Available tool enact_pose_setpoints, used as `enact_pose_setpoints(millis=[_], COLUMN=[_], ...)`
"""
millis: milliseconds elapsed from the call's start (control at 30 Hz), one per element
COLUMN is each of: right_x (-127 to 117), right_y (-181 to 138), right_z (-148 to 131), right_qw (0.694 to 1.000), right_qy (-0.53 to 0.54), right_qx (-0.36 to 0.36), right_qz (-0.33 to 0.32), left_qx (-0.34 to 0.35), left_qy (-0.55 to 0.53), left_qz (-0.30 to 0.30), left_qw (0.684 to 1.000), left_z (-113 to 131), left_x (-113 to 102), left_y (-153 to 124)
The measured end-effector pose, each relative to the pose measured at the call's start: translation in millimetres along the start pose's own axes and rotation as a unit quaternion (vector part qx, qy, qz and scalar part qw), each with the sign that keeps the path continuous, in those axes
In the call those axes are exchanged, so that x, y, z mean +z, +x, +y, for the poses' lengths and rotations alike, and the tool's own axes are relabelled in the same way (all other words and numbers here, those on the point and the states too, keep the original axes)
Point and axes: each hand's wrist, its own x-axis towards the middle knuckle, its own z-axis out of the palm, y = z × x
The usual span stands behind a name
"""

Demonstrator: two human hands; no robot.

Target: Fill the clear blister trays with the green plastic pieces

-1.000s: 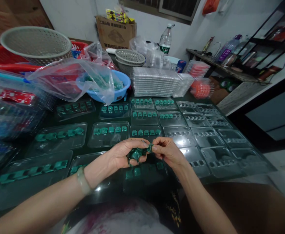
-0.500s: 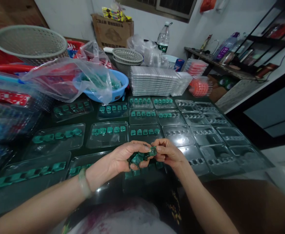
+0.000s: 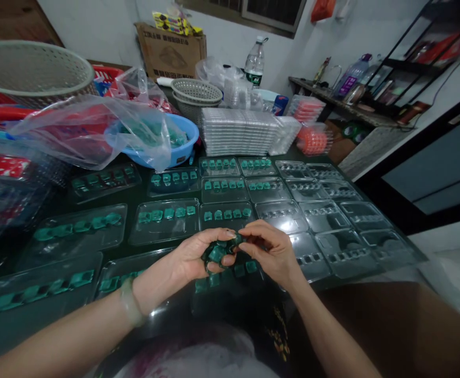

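Note:
My left hand (image 3: pixel 192 254) is curled, palm up, round several small translucent green blocks (image 3: pixel 217 254). Its thumb presses on one green piece near the fingertips. My right hand (image 3: pixel 267 247) meets it there, thumb and forefinger pinching that same piece from the right. The piece's exact shape is partly hidden by the fingers. Both hands hover over a clear plastic tray (image 3: pixel 230 294) with green blocks in its row of slots. Just beyond the hands lies another clear tray (image 3: pixel 226 226), its slots also holding green blocks.
Clear trays with bare slots (image 3: pixel 340 252) cover the table's right side. Behind stand a blue basin (image 3: pixel 188 134) of green pieces under a plastic bag, a stack of clear trays (image 3: pixel 240 131) and a water bottle (image 3: pixel 255 63). Packed goods (image 3: pixel 9 199) crowd the left.
My right hand's fingers have shifted and spread a little around the piece at my left fingertips. The green blocks stay in my left hand. The view has turned slightly right.

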Motion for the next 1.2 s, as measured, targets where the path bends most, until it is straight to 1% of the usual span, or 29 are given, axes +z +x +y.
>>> enact_pose_setpoints(millis=[100,200,300,367,433,500,533,567,600,633,667,733,833,1033,1200], right_x=[-2.5,-3.0,-4.1,-12.0,-30.7,-59.9,-76.7,-93.6,-109.6,-123.7,-135.3,-149.8,-154.4,-153.0,-156.6], right_y=[0.1,-0.5,-1.4,3.1,17.0,42.2,58.2,75.3,92.7,109.1,123.9,146.4,163.2,170.2,170.0], right_z=[5.3,9.4,12.5,17.3,27.1,42.3,51.5,61.3,71.1,80.6,89.4,104.1,118.0,126.1,129.9], right_qw=[0.999,0.998,0.997,0.996,0.997,0.993,0.985,0.969,0.945,0.934,0.927,0.916,0.906,0.899,0.886], right_qy=[-0.004,0.02,0.042,0.049,0.027,-0.048,-0.111,-0.191,-0.28,-0.311,-0.331,-0.364,-0.402,-0.433,-0.461], right_qx=[0.031,0.054,0.066,0.074,0.072,0.055,0.039,0.028,0.023,0.023,0.023,0.022,0.025,0.035,0.032], right_qz=[0.019,0.022,0.01,0.008,0.033,0.09,0.13,0.154,0.169,0.175,0.176,0.166,0.134,0.058,0.037], left_qx=[0.028,0.045,0.047,0.037,0.024,0.02,0.023,0.028,0.035,0.04,0.045,0.052,0.06,0.066,0.069], left_qy=[0.022,0.062,0.086,0.07,0.031,-0.008,-0.02,-0.028,-0.031,-0.032,-0.032,-0.031,-0.033,-0.035,-0.038], left_qz=[0.027,0.049,0.06,0.054,0.051,0.063,0.071,0.078,0.084,0.09,0.094,0.106,0.114,0.098,0.088], left_qw=[0.999,0.996,0.993,0.995,0.998,0.998,0.997,0.996,0.995,0.995,0.994,0.993,0.991,0.992,0.993], left_z=[-3.3,-6.2,-5.8,-3.0,1.4,5.9,7.8,9.2,10.2,10.9,11.4,12.6,15.6,20.3,20.3], left_x=[4.5,7.9,10.3,11.3,10.3,6.0,2.6,-1.5,-5.9,-10.3,-14.4,-21.1,-26.6,-28.4,-27.8], left_y=[1.1,0.8,1.2,2.0,2.8,2.9,2.6,2.0,1.1,-0.1,-1.4,-4.6,-9.1,-12.5,-11.3])
